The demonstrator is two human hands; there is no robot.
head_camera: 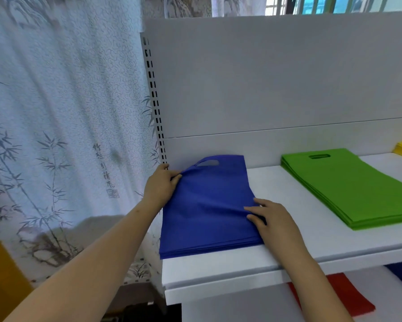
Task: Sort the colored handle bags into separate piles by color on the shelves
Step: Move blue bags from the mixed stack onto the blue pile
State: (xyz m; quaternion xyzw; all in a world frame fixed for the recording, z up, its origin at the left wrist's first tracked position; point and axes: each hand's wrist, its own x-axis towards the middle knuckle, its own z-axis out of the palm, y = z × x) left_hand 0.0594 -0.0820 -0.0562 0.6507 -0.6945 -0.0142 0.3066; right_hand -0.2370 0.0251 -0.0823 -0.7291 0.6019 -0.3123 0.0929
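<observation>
Hands on blue bag pile (207, 205): left hand (161, 187) pinches top bag's far-left corner; right hand (268, 217), fingers spread, presses right edge.

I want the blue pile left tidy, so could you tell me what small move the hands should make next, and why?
Probably smooth the top blue bag flat onto the blue pile. The left hand pinches its upper left corner, lifting a fold near the handle cutout, and the right hand presses its wrinkled right edge, so it is not yet flat.

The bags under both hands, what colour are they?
Blue, seen in the head view.
</observation>
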